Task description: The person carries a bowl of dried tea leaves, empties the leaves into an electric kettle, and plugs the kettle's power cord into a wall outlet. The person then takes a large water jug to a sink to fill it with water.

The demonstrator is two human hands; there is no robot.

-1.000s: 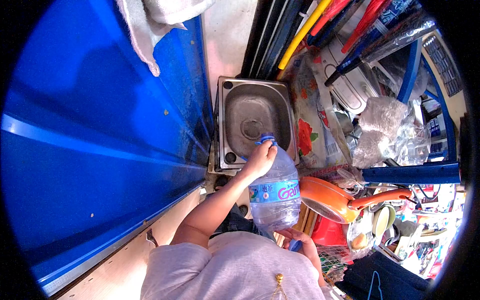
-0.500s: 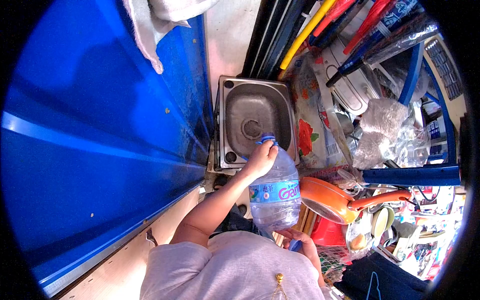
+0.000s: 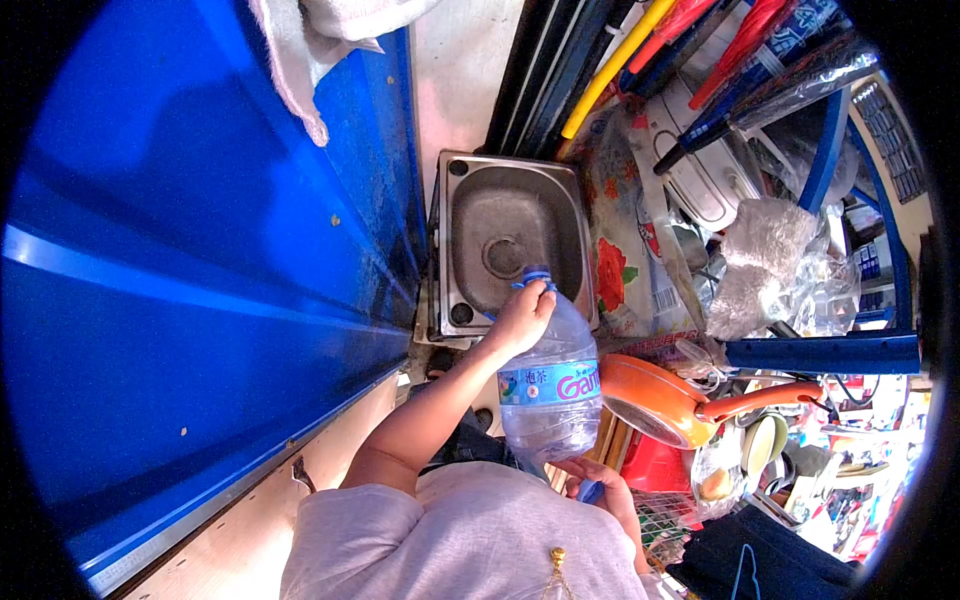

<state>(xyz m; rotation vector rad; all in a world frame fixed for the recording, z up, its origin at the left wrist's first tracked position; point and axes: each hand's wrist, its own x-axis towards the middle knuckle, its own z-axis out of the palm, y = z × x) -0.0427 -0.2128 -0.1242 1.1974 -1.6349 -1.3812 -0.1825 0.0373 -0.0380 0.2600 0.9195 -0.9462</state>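
A large clear plastic water bottle [image 3: 555, 345] with a blue label lies tilted, its blue-topped neck over the steel sink [image 3: 585, 230]. My left hand [image 3: 525, 318] is closed around the bottle just below the neck, where there seems to be a blue handle. Close to the bottle's base is my right hand [image 3: 605, 485], its fingers curled on a small blue object [image 3: 591, 492] that they partly hide. Whether the right fingertips touch the base I cannot tell. Liquid leaving the neck cannot be made out.
A blue corrugated wall [image 3: 250, 250] rises on the left. Right of the bottle is an orange frying pan [image 3: 660, 400], above a red container [image 3: 655, 465]. Farther right, a blue rack [image 3: 825, 352] holds bagged items. Umbrellas and a yellow pole [image 3: 615, 70] stand behind the sink.
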